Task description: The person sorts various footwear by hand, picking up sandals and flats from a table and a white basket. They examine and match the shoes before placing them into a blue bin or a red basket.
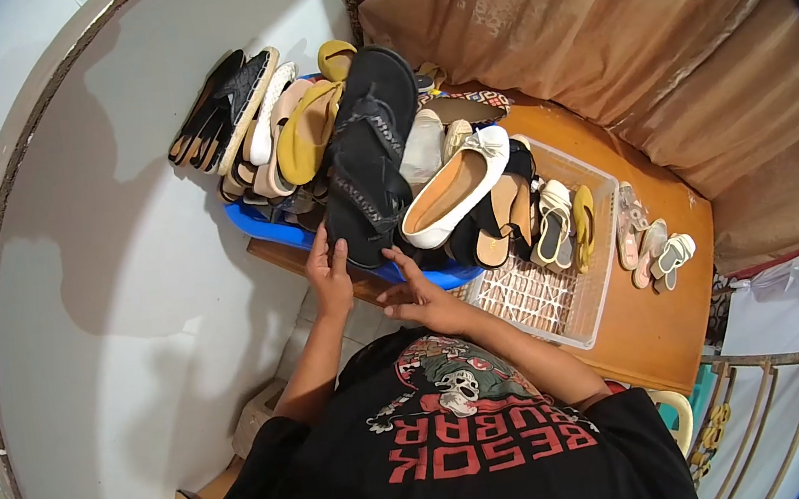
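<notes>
The pair of black flip-flops (367, 193) sits in front of you on the near side of the heaped shoes, one overlapping the other, with raised lettering on their straps. Your left hand (328, 277) is at the lower edge of the nearer one, thumb and fingers close to the sole; you cannot tell from here whether it grips. Your right hand (426, 298) is open, fingers spread, its index fingertip at or just beside the same end of the sole.

Just right of the flip-flops you have a white ballet flat (460, 189) with a bow, tilted on the heap. To their left are a mustard sandal (308, 138) and, farther out, a black espadrille (248, 98) with a woven sole edge. The heap fills a blue basin (268, 228).

Beside the basin, a clear plastic crate (606, 268) holds more footwear, including a mustard flat (585, 228). Both containers are on your orange-brown table (676, 319), where cream strappy sandals (675, 254) lie right of the crate. A brown curtain (541, 19) hangs behind.
</notes>
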The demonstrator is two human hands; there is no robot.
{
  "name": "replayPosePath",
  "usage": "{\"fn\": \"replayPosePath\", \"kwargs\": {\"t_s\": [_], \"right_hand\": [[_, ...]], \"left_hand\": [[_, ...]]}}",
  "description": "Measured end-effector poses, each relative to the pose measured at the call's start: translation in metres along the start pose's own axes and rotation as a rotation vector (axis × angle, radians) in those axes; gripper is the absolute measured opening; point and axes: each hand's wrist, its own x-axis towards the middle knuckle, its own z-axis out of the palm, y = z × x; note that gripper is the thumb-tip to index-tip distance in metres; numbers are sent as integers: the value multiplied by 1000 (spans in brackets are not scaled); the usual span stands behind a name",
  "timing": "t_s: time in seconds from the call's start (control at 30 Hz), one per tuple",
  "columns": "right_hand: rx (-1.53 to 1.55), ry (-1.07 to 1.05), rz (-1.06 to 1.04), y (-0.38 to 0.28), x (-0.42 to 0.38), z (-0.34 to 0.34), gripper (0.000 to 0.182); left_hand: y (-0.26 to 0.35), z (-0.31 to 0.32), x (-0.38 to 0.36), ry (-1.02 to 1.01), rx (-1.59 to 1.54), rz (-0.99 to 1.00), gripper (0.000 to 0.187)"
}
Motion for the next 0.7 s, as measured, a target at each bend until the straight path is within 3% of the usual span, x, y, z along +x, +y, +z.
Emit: {"fn": "replayPosePath", "kwargs": {"t_s": [0.07, 0.5, 0.57, 0.6, 0.67, 0.7], "right_hand": [[-108, -3, -54, -5, -3, 3, 94], [-103, -95, -154, -26, -1, 11, 93], [-377, -69, -217, -38, -6, 15, 97], [-375, -70, -217, -48, -10, 20, 97], [-739, 75, -200, -71, -17, 29, 100], [-738, 77, -203, -74, -17, 31, 100]], "left_hand": [[0, -1, 0, -5, -65, -1, 50], [50, -3, -7, -30, -315, 97, 41], [61, -7, -7, -94, -404, 115, 39], [64, -10, -9, -93, -402, 115, 39], [68, -14, -12, -172, -463, 122, 39], [70, -14, -15, -174, -461, 123, 39]]}}
